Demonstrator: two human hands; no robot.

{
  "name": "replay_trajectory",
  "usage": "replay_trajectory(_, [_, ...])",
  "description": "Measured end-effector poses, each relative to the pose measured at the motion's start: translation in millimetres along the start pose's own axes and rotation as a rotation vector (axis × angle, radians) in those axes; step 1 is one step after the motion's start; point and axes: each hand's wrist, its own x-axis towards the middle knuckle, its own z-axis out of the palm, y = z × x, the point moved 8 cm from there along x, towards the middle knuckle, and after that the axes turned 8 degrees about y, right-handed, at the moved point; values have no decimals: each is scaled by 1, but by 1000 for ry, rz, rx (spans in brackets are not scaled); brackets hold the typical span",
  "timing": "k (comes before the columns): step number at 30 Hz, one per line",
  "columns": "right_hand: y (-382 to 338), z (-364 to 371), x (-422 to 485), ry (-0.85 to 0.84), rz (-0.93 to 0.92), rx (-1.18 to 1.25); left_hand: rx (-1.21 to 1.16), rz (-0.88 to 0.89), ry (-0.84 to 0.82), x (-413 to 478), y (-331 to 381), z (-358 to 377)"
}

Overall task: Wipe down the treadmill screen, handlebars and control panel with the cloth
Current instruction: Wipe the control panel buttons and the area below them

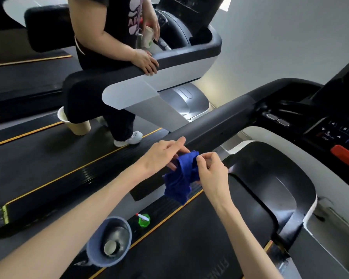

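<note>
The person holds the blue cloth (179, 178) in the air with both hands, just in front of the long black handlebar (220, 125) and above the edge of the treadmill belt (189, 248). The left hand (163, 156) grips the bunched upper part from the side. Its lower fingers (172, 165) curl into the folds, while the forefinger points straight out towards the bar. The right hand (210, 172) pinches the top corner between thumb and forefinger, with the other fingers curled loosely behind the fabric. The rest of the cloth hangs down in a crumpled twist.

The step in hand looks like readying the cloth before it meets any surface. To do it well, the person should probably shake the twist loose and fold the cloth into a flat pad, leaving one clean face outward and no trailing tail. The handlebar is nearest and suits a wrapped grip drawn along its length.

The control panel (340, 133) sits further off to the right, and its red stop button (345, 156) calls for a light touch so that nothing is pressed by accident. The screen cannot be made out from here.

A green-capped spray bottle (144, 219) and a grey cup (109, 244) stand low by the belt's edge, and the hanging cloth should stay clear of both. A second person (109, 57) stands on the neighbouring machine.
</note>
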Motion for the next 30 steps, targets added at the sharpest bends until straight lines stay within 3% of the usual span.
replay_trajectory(4, [-9,40,-21,-138,-43,28,-146,-2,-54,-30,-23,-26])
replay_trajectory(8, [1,91,-46,-362,-105,13,-261,-105,86,-59,-69,-63])
replay_trajectory(10, [13,115,-59,-478,-84,35,-188,-164,148,-75,-100,-81])
replay_trajectory(14, [40,157,-84,-673,-111,-19,-10,-360,-11,-121,-187,-84])
replay_trajectory(16, [60,176,-98,-738,-161,-97,49,-539,100,-144,-246,-88])
replay_trajectory(18, [81,197,-112,-800,-214,-171,-193,-836,295,-175,-306,-88])
replay_trajectory(19, [92,206,-119,-829,-230,-202,-392,-986,309,-190,-329,-75])
replay_trajectory(21, [115,225,-133,-891,-272,-246,-630,-1139,118,-207,-359,-39])
replay_trajectory(23, [140,244,-149,-924,-443,-359,-834,-1134,38,-204,-383,-13])
replay_trajectory(27, [189,272,-172,-966,-817,-519,-1033,-1141,388,-195,-439,1])
replay_trajectory(30, [240,287,-177,-1077,-807,-516,-1002,-1136,617,-200,-493,4])
